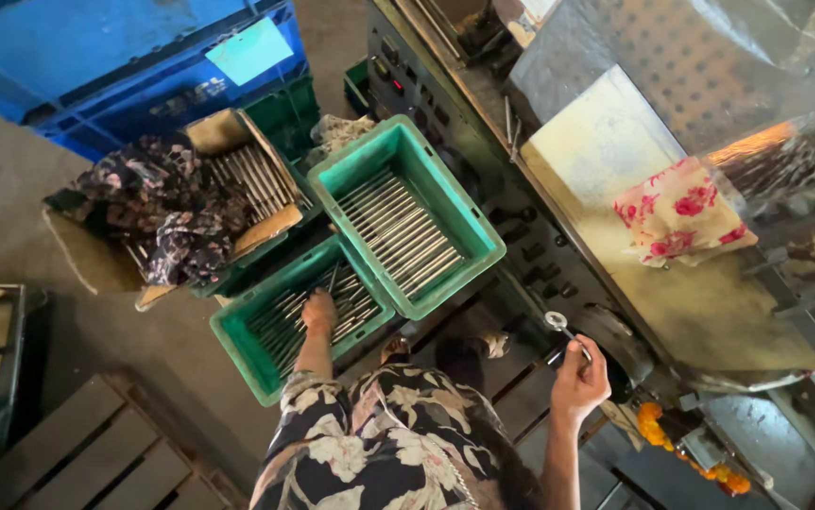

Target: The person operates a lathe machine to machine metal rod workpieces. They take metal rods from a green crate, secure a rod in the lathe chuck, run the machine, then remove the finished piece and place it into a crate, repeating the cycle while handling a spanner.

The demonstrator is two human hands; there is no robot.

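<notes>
Metal rods (317,316) fill a green crate (237,354) on the floor at nine o'clock from the worker, whose left hand (318,310) reaches in, fingers apparently closing on one. At three o'clock the right hand (577,378) grips a ring-ended tool (558,324) beside the machine (558,246). Picking seems underway; lifting one rod free comes next.

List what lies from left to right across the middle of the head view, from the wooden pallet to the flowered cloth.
Wooden pallet → lower green crate of metal rods → left hand reaching into it → upper green crate of rods → right hand holding a ring-ended metal tool → flowered cloth on the machine.
</notes>
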